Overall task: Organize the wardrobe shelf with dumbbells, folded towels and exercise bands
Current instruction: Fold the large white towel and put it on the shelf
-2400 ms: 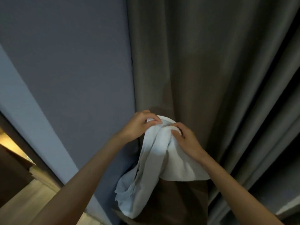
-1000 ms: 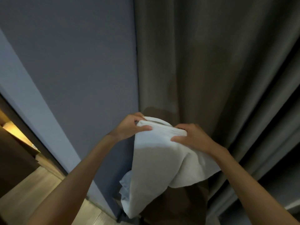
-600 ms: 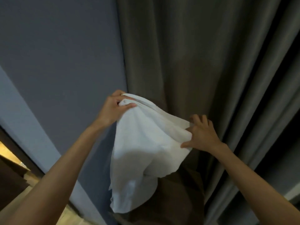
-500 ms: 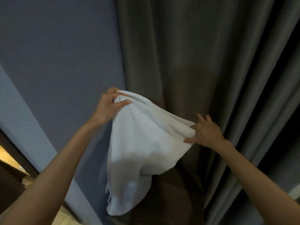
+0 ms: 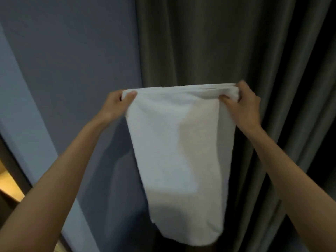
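Hanging between left hand (image 5: 116,104) and right hand (image 5: 245,106), each pinching a top corner, white terry towel (image 5: 180,151) covers grey pleated curtain (image 5: 227,42) beside blue-grey wall (image 5: 72,51).

grey-blue wall (image 5: 76,57) left; dark pleated curtain (image 5: 227,42) beside it, right.
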{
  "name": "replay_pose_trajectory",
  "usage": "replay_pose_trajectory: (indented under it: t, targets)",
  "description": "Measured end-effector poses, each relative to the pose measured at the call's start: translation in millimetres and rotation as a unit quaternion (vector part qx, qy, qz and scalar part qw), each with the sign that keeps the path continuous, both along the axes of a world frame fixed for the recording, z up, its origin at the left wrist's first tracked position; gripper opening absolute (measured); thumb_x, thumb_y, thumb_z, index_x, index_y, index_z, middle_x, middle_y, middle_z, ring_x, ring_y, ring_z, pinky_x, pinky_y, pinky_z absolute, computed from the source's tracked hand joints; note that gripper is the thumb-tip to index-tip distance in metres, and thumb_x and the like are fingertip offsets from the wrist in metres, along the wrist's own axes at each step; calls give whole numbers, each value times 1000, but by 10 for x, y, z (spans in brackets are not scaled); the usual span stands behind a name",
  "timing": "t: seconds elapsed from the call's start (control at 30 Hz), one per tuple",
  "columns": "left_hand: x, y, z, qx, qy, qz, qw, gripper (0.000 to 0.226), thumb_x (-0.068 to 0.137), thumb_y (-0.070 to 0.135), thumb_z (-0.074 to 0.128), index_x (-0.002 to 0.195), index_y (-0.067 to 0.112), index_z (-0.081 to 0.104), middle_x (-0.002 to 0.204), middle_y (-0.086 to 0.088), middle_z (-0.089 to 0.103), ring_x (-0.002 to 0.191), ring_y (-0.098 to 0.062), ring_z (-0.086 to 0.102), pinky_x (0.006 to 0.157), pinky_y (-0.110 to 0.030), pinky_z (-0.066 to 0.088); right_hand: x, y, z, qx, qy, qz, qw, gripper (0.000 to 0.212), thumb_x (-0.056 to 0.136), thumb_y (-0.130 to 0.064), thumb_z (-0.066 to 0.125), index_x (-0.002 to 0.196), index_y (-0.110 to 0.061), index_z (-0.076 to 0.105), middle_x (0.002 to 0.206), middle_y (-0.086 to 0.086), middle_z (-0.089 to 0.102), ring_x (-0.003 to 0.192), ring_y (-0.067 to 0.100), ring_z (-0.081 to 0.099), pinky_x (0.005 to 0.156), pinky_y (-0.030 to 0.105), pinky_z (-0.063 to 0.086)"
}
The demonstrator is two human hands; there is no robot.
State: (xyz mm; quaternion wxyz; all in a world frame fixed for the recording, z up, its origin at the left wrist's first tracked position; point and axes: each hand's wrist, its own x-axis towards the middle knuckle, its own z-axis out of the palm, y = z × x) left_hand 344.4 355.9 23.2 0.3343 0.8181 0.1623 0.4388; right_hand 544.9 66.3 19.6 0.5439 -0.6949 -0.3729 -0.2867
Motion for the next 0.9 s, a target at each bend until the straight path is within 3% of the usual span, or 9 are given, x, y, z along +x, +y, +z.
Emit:
replay_pose_trajectory:
  t: [0.1, 0.23, 0.37, 0.47, 0.6, 0.73, 0.83, 0.9]
  targets:
    - [134, -116, -104, -59, -9, -16, 998, 22, 98, 28, 50, 91, 11, 62, 77, 4, 55, 58, 1, 43, 47, -6, 37, 25, -101, 134, 1, 33, 29, 999, 24, 84, -28, 66, 100, -25, 48, 89, -19, 57, 77, -19, 52, 62, 0, 38]
    - [260, -282, -227, -100, -47, -16, 994, 17, 97, 27, 53, 97, 13, 63, 74, 12, 57, 57, 4, 47, 49, -3, 38, 97, -347, 49, 50, 107, 38, 992, 44, 83, -30, 71, 120, -22, 50, 100, -23, 55, 83, -17, 53, 67, 2, 43]
    - [298, -463, -141, -63, -83, -71, 992, 4, 93, 19, 61, 97, 20, 59, 82, 12, 62, 63, 8, 55, 60, -8, 43, 177, -583, -135, 60, 178, 26, 982, 38, 82, -35, 73, 115, -20, 62, 104, -10, 63, 84, -5, 59, 68, 11, 46]
    - [343, -521, -137, -110, -123, -102, 981, 16, 90, 20, 66, 97, 29, 55, 68, 14, 64, 57, 5, 58, 52, -13, 46, 209, -692, -236, 68, 200, 29, 977, 33, 80, -39, 74, 108, -24, 65, 94, -18, 64, 79, -7, 61, 61, 8, 47]
    - [522, -455, -245, -186, -111, -85, 973, 19, 86, 22, 70, 103, 14, 65, 78, 10, 67, 62, 6, 63, 55, -9, 47, 319, -682, -430, 73, 230, 34, 970, 25, 79, -35, 76, 100, -24, 68, 91, -13, 68, 74, -3, 63, 59, 13, 49]
    - [777, -395, -402, -169, -56, -23, 984, 26, 86, 16, 70, 104, -2, 67, 93, -5, 66, 70, 1, 58, 61, -5, 46, 479, -521, -622, 56, 264, 23, 963, 24, 81, -27, 75, 104, -24, 70, 86, -14, 67, 70, -6, 61, 58, 10, 46]
    - [924, -389, -489, -173, -49, 6, 984, 29, 86, 14, 70, 106, -7, 66, 97, -8, 63, 76, -6, 56, 63, -4, 45, 541, -411, -687, 33, 251, 16, 967, 24, 83, -21, 72, 106, -26, 71, 87, -12, 68, 76, -2, 60, 66, 16, 47]
    - [980, -347, -496, -176, -59, 23, 982, 29, 85, 14, 70, 106, -5, 66, 99, -7, 63, 84, -10, 57, 65, -3, 45, 553, -363, -665, 23, 232, 15, 972, 21, 84, -21, 71, 99, -35, 70, 82, -22, 65, 77, -5, 59, 70, 19, 48]
